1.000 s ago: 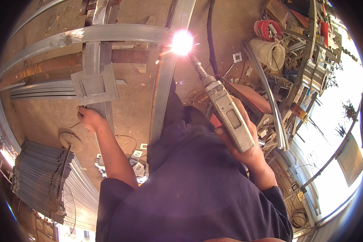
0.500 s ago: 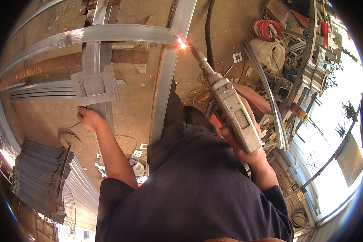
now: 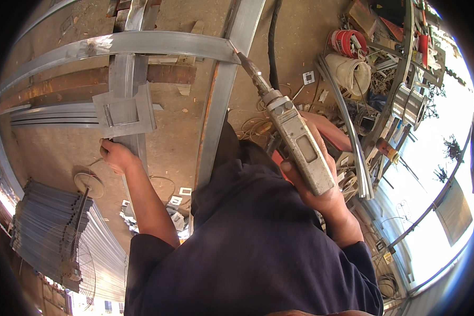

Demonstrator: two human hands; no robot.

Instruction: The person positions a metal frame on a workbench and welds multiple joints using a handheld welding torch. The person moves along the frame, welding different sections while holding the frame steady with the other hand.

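My right hand (image 3: pixel 321 181) is wrapped round the body of a grey handheld welding gun (image 3: pixel 300 147). Its narrow nozzle points up and left, with the tip at the joint where a curved steel bar (image 3: pixel 163 43) meets a straight steel bar (image 3: pixel 224 95). No glow shows at the tip. Off to the left, my left hand (image 3: pixel 118 156) is closed, thumb and fingers together, just below a square metal plate with a window in it (image 3: pixel 142 108). Whatever those fingers pinch is hidden. The plate lies across an upright grey bar (image 3: pixel 122 73).
Along the right stand a red bucket (image 3: pixel 347 42), a white bucket (image 3: pixel 353 73) and bent metal strips (image 3: pixel 347 131), amid scrap. A black cable (image 3: pixel 272 47) runs over the floor. Stacked metal profiles (image 3: pixel 42 226) and a round fan guard (image 3: pixel 81 268) are at lower left.
The bright red-white spark at the nozzle tip has gone out. My right hand and the welding gun have shifted slightly left and up along the joint. My left hand has barely moved.
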